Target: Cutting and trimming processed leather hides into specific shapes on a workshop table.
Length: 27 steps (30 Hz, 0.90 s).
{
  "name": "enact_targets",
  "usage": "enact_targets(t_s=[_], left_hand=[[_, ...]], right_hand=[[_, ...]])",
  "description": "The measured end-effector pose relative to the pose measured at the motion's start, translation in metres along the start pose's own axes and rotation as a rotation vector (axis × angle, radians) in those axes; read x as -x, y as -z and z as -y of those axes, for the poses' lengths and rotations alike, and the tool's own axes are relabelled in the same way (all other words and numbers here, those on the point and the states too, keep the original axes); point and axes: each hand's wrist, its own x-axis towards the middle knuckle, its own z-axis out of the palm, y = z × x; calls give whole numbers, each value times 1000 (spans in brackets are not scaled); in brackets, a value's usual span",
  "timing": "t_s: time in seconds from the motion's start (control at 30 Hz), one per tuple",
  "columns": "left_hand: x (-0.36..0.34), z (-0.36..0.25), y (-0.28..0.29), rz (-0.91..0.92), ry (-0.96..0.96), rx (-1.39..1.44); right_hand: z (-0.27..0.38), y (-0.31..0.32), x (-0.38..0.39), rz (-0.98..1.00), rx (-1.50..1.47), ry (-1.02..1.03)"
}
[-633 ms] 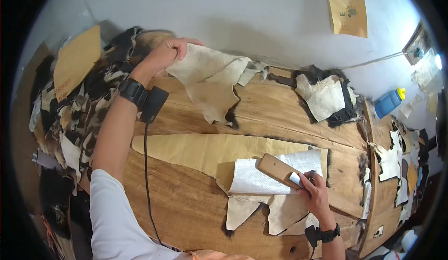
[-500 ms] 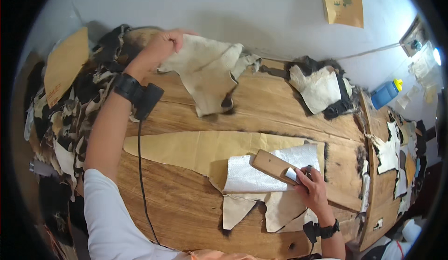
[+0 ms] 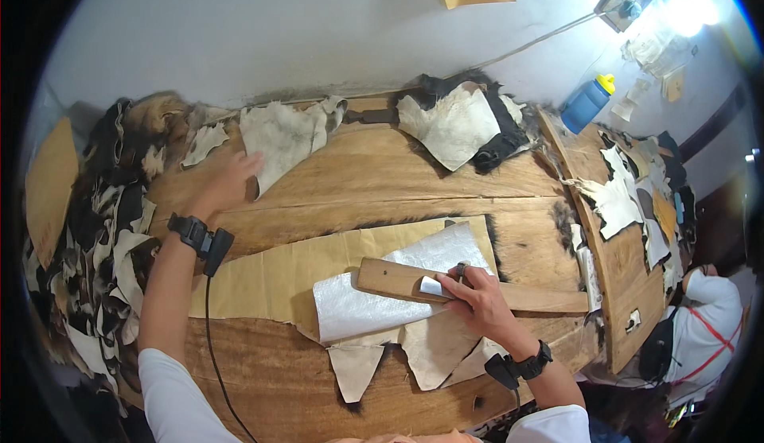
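Presently, a flat wooden straightedge (image 3: 469, 288) is being pressed onto the white woven sheet (image 3: 382, 296) by the right hand (image 3: 477, 300); the left hand (image 3: 231, 180), fingers spread, is being laid on a pale hide piece (image 3: 282, 137).

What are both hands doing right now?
Left hand: open, flat on the pale hide piece.
Right hand: closed, holding a small blade against the wooden board.

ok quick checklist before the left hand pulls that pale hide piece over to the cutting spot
1. Left hand on the pale hide piece: ok, fingers rest on its lower edge.
2. Firm grip on it: cannot tell, the hand looks flat.
3. Right hand pinning the wooden block: ok.
4. White sheet lying flat under the block: ok.
5. Bare wooden table between hide and sheet: ok.
6. Left wrist cable clear of the tan pattern: not ok, it crosses it.
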Motion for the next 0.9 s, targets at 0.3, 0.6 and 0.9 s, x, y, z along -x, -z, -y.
enact_targets(t_s=[0.3,0.6,0.9], left_hand=[[35,-31,-13,-128,222,216],[176,-87,-12,-591,220,271],[303,52,-11,-768,1380,36]], right_hand=[[6,-17,-14,-57,-121,66],[-3,-11,-2,-10,-89,-42],[8,-4,-8,32,-96,-58]])
